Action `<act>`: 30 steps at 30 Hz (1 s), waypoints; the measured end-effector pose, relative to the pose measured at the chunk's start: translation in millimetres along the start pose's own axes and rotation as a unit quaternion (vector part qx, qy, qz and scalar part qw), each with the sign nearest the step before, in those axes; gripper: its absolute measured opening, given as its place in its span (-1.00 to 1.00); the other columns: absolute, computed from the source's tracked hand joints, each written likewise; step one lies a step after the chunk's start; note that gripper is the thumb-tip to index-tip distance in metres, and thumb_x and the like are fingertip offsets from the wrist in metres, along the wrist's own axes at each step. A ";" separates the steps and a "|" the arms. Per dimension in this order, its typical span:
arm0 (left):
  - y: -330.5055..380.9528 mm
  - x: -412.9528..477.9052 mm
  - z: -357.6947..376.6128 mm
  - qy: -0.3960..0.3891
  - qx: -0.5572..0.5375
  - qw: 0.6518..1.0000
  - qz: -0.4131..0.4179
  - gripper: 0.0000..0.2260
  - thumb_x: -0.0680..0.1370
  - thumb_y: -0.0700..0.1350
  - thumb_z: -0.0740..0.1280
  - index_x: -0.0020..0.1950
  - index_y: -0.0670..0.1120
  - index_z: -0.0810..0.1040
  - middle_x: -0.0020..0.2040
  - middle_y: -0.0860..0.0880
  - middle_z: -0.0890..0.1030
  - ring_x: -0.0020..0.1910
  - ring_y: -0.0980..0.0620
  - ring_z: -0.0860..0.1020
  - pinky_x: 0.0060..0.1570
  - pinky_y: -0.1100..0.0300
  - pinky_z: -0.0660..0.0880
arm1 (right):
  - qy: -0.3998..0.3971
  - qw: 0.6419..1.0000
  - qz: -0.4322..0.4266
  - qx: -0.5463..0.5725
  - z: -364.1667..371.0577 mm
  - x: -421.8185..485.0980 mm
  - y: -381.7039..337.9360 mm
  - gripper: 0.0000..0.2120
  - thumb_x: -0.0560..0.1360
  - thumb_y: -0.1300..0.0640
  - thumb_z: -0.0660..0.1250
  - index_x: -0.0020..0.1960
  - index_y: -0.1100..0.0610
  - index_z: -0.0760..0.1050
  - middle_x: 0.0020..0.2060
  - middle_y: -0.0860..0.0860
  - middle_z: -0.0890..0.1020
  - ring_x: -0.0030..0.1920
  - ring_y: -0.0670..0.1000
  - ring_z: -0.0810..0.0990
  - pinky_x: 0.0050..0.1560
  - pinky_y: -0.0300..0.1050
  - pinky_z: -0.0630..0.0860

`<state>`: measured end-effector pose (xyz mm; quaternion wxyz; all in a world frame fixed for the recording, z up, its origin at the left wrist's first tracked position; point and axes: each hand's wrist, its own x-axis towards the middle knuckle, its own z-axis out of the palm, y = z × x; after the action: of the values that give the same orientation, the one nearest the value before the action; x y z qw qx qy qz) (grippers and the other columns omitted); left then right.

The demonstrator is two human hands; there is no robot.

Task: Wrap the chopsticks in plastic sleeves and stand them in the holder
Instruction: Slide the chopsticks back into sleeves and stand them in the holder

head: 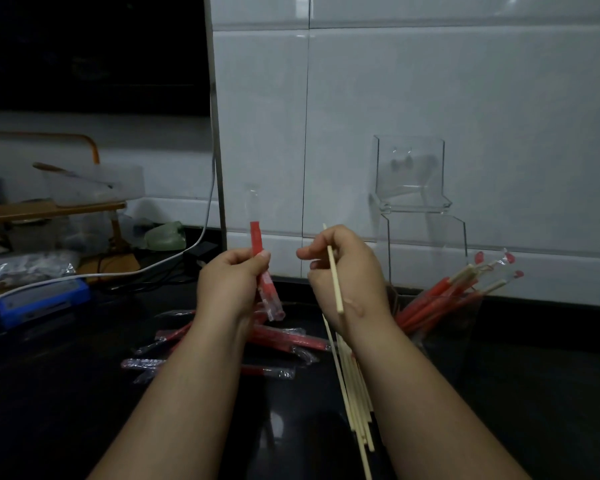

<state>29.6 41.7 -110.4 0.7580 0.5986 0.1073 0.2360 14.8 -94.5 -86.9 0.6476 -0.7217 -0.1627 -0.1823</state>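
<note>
The left hand (229,282) pinches a red plastic sleeve (261,268) between thumb and curled fingers and holds it almost upright, with the clear end pointing down. The right hand (343,271) has its fingers curled around a bare chopstick (335,275), which stands steep, the thin tip up. The two hands are near each other but do not touch. The step in hand seems to be the threading of the chopstick into the sleeve. To do it well, I think the left thumb should rub the mouth of the sleeve open first. The right hand should then bring one end of the chopstick to that mouth and push along the sleeve's own line, so the thin plastic does not wrinkle or tear. Spare sleeves (291,339) lie on the dark counter (534,393) under the left wrist, and more bare chopsticks (352,386) lie in a bundle under the right forearm. At the far right, the clear holder (444,344) already has several wrapped chopsticks (440,299) leaning in it. The light is poor. Which end of the sleeve is open I cannot tell, and the right hand perhaps holds only one stick, though a second may hide behind the palm. The holder's rim is hard to make out.
</note>
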 end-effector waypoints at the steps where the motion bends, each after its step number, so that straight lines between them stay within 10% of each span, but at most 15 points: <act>1: -0.6 0.8 0.1 0.006 -0.002 1.000 -0.010 -0.98 0.51 -0.19 0.46 -0.12 -0.09 0.66 -0.22 -0.10 0.67 -0.11 -0.15 0.65 -0.08 -0.09 0.62 | -0.011 0.999 -0.013 -0.036 0.0 -0.7 1.6 -0.64 0.37 0.49 0.27 -0.24 0.01 0.44 -0.16 0.00 0.67 -0.31 -0.11 0.52 -0.33 -0.27 0.49; 7: -0.3 -2.9 0.9 0.019 -0.008 0.999 -0.051 -0.89 0.53 -0.28 0.40 0.00 -0.13 0.56 -0.36 -0.09 0.58 -0.59 0.11 0.51 -0.41 0.09 0.56 | -0.080 0.992 -0.040 -0.091 0.6 -5.9 0.3 -0.62 0.32 0.44 0.41 -0.20 -0.02 0.43 -0.14 -0.09 0.66 -0.29 -0.24 0.50 -0.35 -0.40 0.47; 12: 0.0 -0.9 0.9 0.026 -0.007 0.998 -0.050 -0.71 0.45 -0.28 0.48 0.12 -0.14 0.53 -0.21 -0.17 0.59 -0.55 0.08 0.52 -0.50 0.20 0.45 | -0.116 0.983 -0.082 -0.113 5.6 -10.4 -2.1 -0.67 0.31 0.24 0.56 -0.17 -0.03 0.44 -0.18 0.00 0.66 -0.20 -0.02 0.57 -0.16 -0.13 0.56; 17: 2.5 -6.1 6.3 -0.016 -0.026 0.998 -0.061 -0.73 0.48 -0.31 0.41 0.17 -0.21 0.55 -0.30 -0.17 0.60 -0.49 0.01 0.47 -0.55 0.25 0.39 | -0.109 0.989 -0.091 -0.048 3.5 -12.0 -10.6 -0.76 0.40 0.35 0.46 -0.20 0.07 0.49 -0.27 0.01 0.65 -0.28 -0.11 0.61 -0.23 -0.28 0.55; 23: 10.1 -10.7 5.8 0.016 0.008 1.000 0.017 -0.82 0.56 -0.23 0.30 -0.07 0.00 0.65 -0.09 0.06 0.62 -0.05 0.04 0.52 -0.05 0.13 0.44 | 0.009 0.998 -0.069 -0.001 -0.6 -5.0 -4.5 -0.69 0.46 0.40 0.37 -0.18 0.02 0.41 -0.23 -0.02 0.64 -0.08 -0.16 0.63 0.02 -0.27 0.55; 30: 20.0 -27.3 8.3 -0.055 0.007 0.995 0.082 -0.92 0.53 -0.11 0.40 -0.03 -0.03 0.69 -0.16 0.10 0.65 -0.15 0.09 0.51 -0.23 0.18 0.38 | -0.009 1.000 -0.030 0.000 -3.3 -5.8 -2.1 -0.68 0.45 0.36 0.43 -0.14 0.00 0.39 -0.20 0.01 0.63 -0.25 -0.16 0.60 -0.26 -0.41 0.49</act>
<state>5.0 24.8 -92.3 0.7364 0.6228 0.0177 0.2638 8.5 -97.5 -87.4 0.6401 -0.7184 -0.1901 -0.1949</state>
